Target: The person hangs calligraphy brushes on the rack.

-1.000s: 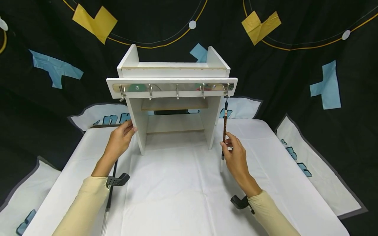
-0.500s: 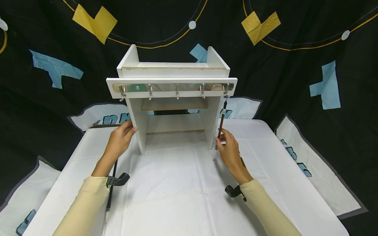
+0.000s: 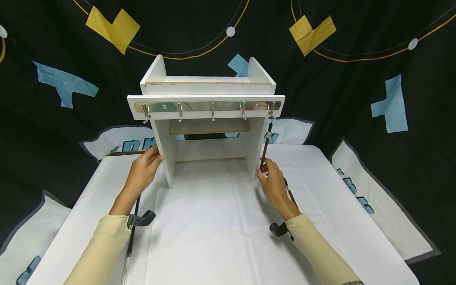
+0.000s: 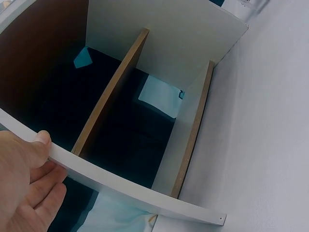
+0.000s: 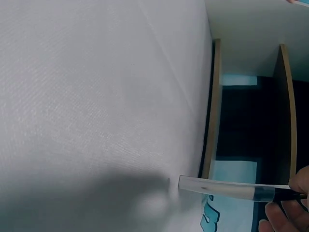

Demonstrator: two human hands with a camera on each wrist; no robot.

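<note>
My left hand (image 3: 144, 170) grips the front edge of the left side panel of a white shelf unit (image 3: 206, 89); in the left wrist view the thumb (image 4: 42, 137) lies over the edge and the fingers behind it. From the rightmost hook (image 3: 273, 109) of the front rail, a brown calligraphy brush (image 3: 265, 148) hangs by its cord. My right hand (image 3: 274, 184) pinches its lower part, close to the right side panel, and the brush slants. In the right wrist view its clear cap (image 5: 217, 187) shows pale bristles inside and points toward the table.
A second calligraphy brush (image 3: 291, 193) shows behind my right wrist. Under my left forearm lies a long dark stick (image 3: 133, 233) with a clear end. The white-covered table (image 3: 203, 237) extends in front of the unit; a black curtain (image 3: 199, 23) hangs behind.
My right hand has moved left with the brush's lower end, tilting it from nearly upright toward the side panel. The brush behind my right wrist has come into sight. My left hand stays in place.
</note>
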